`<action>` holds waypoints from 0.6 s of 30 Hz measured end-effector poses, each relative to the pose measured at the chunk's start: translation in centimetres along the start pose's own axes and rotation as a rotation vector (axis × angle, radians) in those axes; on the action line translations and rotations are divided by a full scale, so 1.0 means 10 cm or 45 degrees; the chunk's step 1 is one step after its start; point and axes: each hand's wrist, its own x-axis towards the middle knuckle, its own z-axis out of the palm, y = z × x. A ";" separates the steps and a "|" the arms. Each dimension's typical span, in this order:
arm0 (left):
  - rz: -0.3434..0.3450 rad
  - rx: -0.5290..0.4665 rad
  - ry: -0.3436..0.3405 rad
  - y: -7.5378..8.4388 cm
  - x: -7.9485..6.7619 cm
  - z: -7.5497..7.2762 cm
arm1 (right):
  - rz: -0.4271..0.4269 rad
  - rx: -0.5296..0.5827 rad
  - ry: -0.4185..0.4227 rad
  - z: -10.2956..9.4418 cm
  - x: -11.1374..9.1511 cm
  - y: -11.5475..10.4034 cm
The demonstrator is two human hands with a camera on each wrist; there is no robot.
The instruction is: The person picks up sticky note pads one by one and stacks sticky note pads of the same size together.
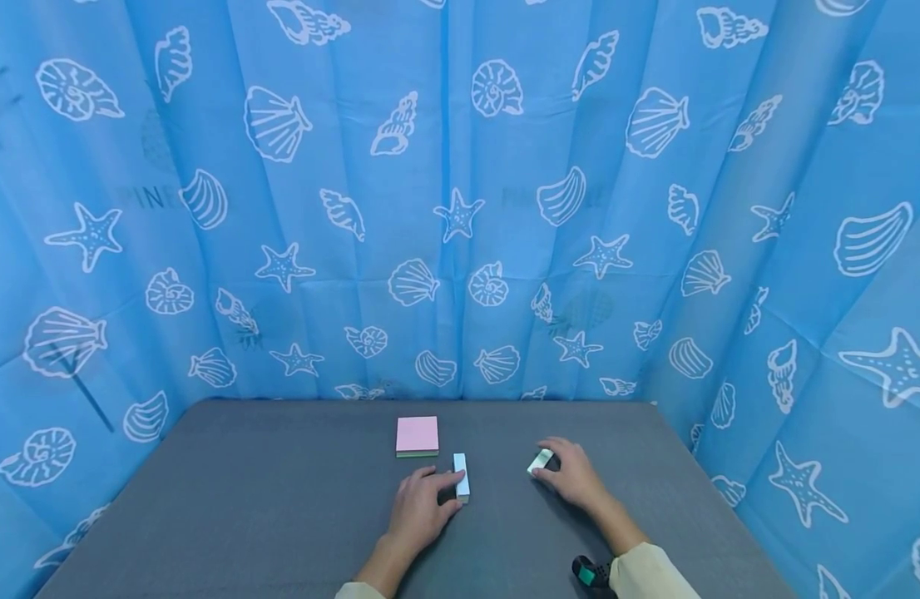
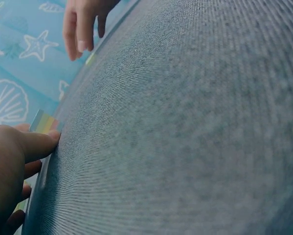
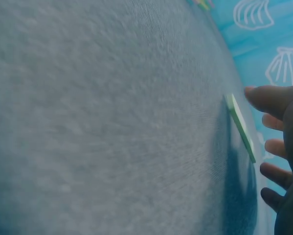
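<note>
My left hand pinches a narrow light-blue pad of sticky notes at its near part. In the left wrist view, this pad shows blue, yellow and pink layers beside the thumb. Farther right, my right hand hovers over a thin pale green pad, thumb and fingers spread about it. The right wrist view shows that green pad flat on the table, a small gap between it and the thumb. A square pink pad with a green lower layer lies beyond the left hand.
A grey cloth covers the table. Blue curtains printed with shells and starfish hang behind it and at both sides. A black device with a green patch sits at the right wrist.
</note>
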 end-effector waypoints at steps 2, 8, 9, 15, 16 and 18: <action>-0.005 -0.005 0.000 0.00 0.00 0.00 | 0.013 -0.013 -0.011 0.01 0.02 0.02; -0.020 -0.010 -0.017 0.00 0.00 -0.01 | 0.061 -0.038 -0.035 0.04 0.06 0.06; -0.020 -0.008 -0.017 0.00 0.00 -0.01 | 0.061 -0.046 -0.035 0.04 0.06 0.06; -0.013 -0.002 0.004 0.00 0.00 0.00 | 0.018 -0.120 -0.031 0.04 0.09 0.04; -0.011 -0.002 0.005 0.00 0.00 0.01 | 0.005 -0.139 -0.031 0.04 0.09 0.03; -0.010 -0.002 0.007 0.00 0.00 0.01 | -0.017 -0.176 -0.028 0.04 0.08 0.03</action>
